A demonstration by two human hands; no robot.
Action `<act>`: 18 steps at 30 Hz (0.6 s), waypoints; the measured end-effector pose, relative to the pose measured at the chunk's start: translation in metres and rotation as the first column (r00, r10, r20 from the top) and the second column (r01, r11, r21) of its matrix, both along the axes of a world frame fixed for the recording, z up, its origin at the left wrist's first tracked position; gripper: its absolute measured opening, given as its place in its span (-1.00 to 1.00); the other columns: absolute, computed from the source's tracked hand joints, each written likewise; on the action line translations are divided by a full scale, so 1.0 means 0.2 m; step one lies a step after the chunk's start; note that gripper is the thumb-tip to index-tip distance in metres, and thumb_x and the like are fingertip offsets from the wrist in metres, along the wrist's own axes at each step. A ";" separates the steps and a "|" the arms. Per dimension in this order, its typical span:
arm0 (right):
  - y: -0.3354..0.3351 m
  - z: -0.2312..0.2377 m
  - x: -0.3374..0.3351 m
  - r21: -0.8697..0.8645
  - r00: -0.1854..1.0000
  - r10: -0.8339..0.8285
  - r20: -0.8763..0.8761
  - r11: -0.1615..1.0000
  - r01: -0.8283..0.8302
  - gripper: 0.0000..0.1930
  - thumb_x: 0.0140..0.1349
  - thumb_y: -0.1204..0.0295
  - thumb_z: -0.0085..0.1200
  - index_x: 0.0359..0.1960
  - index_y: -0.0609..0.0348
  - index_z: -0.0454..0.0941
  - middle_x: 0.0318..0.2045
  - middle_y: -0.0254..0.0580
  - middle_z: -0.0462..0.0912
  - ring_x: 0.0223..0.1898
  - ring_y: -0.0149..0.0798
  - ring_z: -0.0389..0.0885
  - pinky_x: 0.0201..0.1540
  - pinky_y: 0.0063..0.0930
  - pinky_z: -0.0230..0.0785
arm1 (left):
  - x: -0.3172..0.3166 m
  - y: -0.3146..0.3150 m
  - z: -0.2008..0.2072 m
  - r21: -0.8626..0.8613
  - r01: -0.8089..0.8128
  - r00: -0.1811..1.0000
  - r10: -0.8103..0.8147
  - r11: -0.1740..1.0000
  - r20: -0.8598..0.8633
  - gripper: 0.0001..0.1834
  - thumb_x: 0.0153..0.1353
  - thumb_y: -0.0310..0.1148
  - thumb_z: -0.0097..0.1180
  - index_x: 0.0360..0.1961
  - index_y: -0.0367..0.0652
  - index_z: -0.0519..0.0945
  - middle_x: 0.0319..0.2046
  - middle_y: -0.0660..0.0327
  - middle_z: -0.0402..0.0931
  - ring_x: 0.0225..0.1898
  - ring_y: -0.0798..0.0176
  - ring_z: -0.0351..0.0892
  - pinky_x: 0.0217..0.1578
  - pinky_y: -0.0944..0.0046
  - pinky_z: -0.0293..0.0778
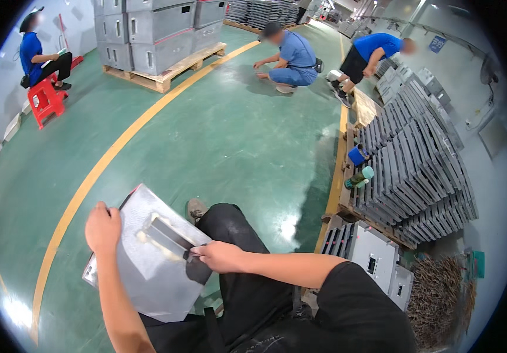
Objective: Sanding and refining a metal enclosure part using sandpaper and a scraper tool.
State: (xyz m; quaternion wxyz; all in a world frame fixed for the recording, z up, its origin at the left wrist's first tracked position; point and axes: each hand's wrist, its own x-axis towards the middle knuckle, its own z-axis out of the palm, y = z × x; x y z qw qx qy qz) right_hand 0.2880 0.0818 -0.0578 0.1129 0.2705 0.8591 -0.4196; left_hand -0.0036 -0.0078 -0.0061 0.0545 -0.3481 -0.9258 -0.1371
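Note:
A flat grey metal-looking panel rests tilted across my lap and left thigh. A long rectangular slot is set in it, with cream-coloured patches along its rim. My left hand is closed on the panel's upper left edge, its fingertips partly hidden. My right hand is closed in a pinch at the slot's lower right end. A small dark piece shows at its fingertips, too hidden to name. A dark patch, perhaps shadow, lies on the panel below that hand.
Stacked grey panels stand on pallets at right, with a blue container and a green-capped bottle beside them. Thin brown rods lie lower right. Grey boxes fill a pallet ahead. Three people work nearby, one on a red stool.

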 end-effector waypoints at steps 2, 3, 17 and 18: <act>0.01 0.02 -0.01 -0.028 1.000 0.002 0.022 1.000 -0.001 -0.59 0.39 0.33 -0.09 0.25 -0.03 0.52 -0.11 0.12 0.62 -0.03 0.18 0.59 0.05 -0.09 0.44 | 0.02 0.02 0.00 0.037 0.025 1.000 -0.025 0.999 -0.013 -0.70 0.24 -0.21 -0.08 -0.33 -0.26 0.52 -0.31 -0.10 0.60 -0.27 -0.23 0.61 -0.24 -0.14 0.51; 0.00 -0.03 -0.03 0.018 0.998 -0.018 -0.066 1.000 0.019 -0.63 0.36 0.36 -0.08 0.17 -0.01 0.56 -0.17 0.10 0.66 -0.09 0.18 0.63 -0.03 -0.04 0.47 | 0.01 0.02 0.00 0.008 0.030 0.999 -0.030 1.000 -0.017 -0.70 0.23 -0.21 -0.08 -0.33 -0.26 0.53 -0.31 -0.11 0.61 -0.27 -0.23 0.61 -0.23 -0.15 0.51; -0.01 -0.03 0.05 0.032 0.999 -0.017 -0.028 0.999 0.018 -0.60 0.38 0.32 -0.07 0.23 -0.09 0.52 -0.20 0.11 0.60 -0.09 0.16 0.59 -0.03 -0.09 0.46 | 0.02 0.01 0.01 -0.016 0.000 1.000 0.000 1.000 0.028 -0.67 0.23 -0.18 -0.09 -0.34 -0.25 0.53 -0.30 -0.09 0.62 -0.27 -0.23 0.62 -0.24 -0.16 0.50; -0.01 -0.03 0.06 0.022 0.999 -0.015 -0.030 1.000 0.015 -0.60 0.38 0.32 -0.07 0.23 -0.09 0.52 -0.20 0.11 0.60 -0.09 0.16 0.59 -0.03 -0.09 0.46 | 0.03 0.02 0.01 -0.015 0.012 1.000 -0.012 1.000 0.027 -0.67 0.23 -0.17 -0.09 -0.34 -0.25 0.53 -0.30 -0.08 0.62 -0.26 -0.23 0.61 -0.24 -0.16 0.50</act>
